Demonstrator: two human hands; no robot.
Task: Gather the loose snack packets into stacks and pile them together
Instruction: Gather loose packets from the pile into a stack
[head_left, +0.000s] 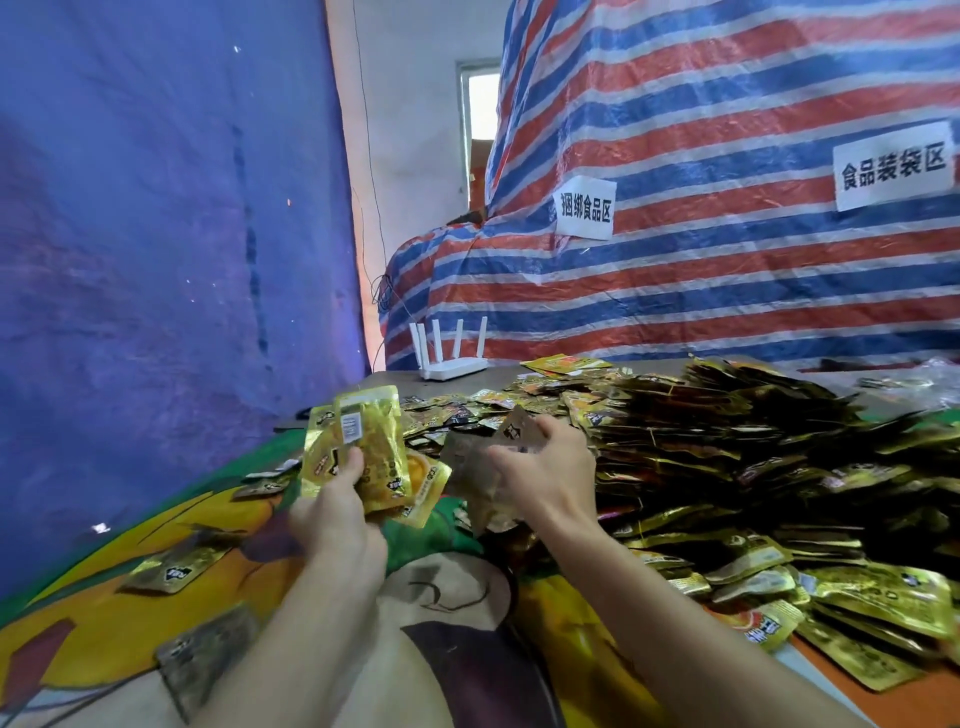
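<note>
The left hand grips a fanned stack of shiny gold foil snack packets, thumb across the front, upright above the colourful cartoon-print table cover. Just right of it, the right hand clutches a few blurred brownish-gold packets. A big heap of gold packets fills the right side from near to far. Loose single packets lie near left. A white router with upright antennas stands far, before a striped tarpaulin.

Left hand and right hand are bare; left forearm and right forearm are slender, uncovered along their visible length.
</note>
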